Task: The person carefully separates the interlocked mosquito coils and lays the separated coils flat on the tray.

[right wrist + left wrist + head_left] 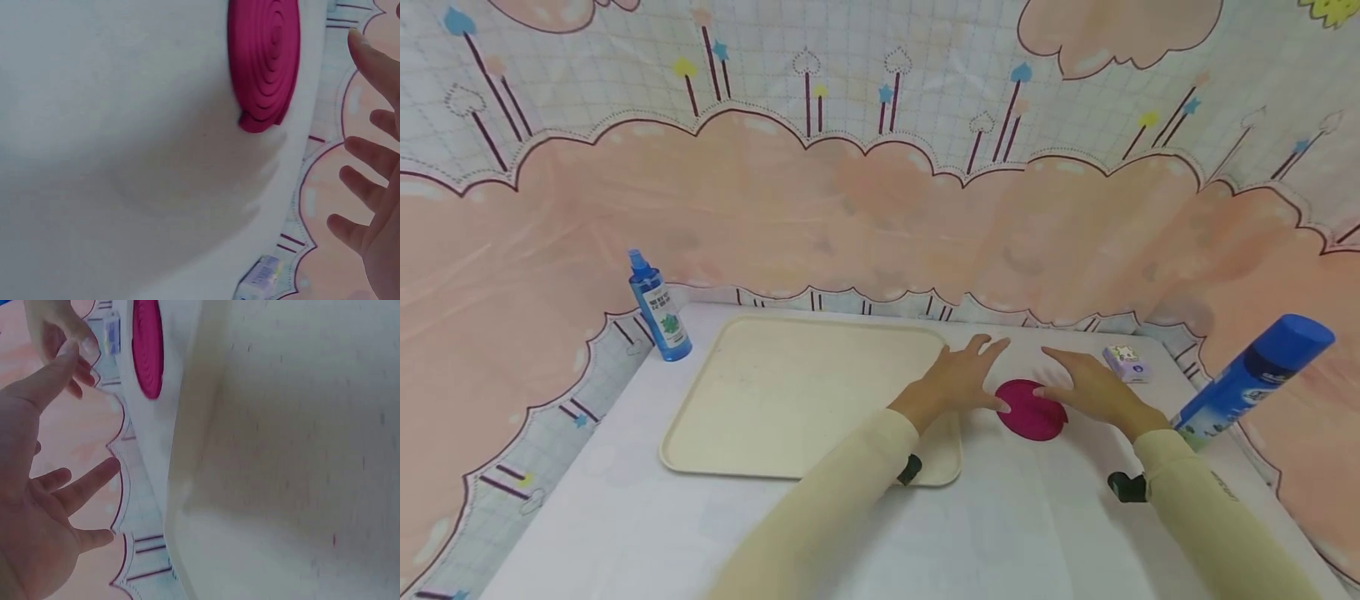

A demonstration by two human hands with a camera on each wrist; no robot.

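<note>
A magenta disc-shaped coil (1032,423), like a mosquito coil, lies flat on the white table; its spiral rings (265,56) show in the right wrist view. My left hand (958,379) hovers at the coil's left, over the tray's right edge, with fingers spread. On the other side my right hand (1090,387) is held above the table, thumb and fingers apart. Both palms face each other across the coil. In the wrist views, my left hand (40,500) and right hand (378,181) hold nothing and stand apart from the coil.
A cream tray (805,396) covers the table's left middle. At the back left stands a blue spray bottle (661,312). A small purple box (1126,364) sits at the back right, with a tall blue aerosol can (1251,379) beyond my right wrist. Patterned cloth hangs behind.
</note>
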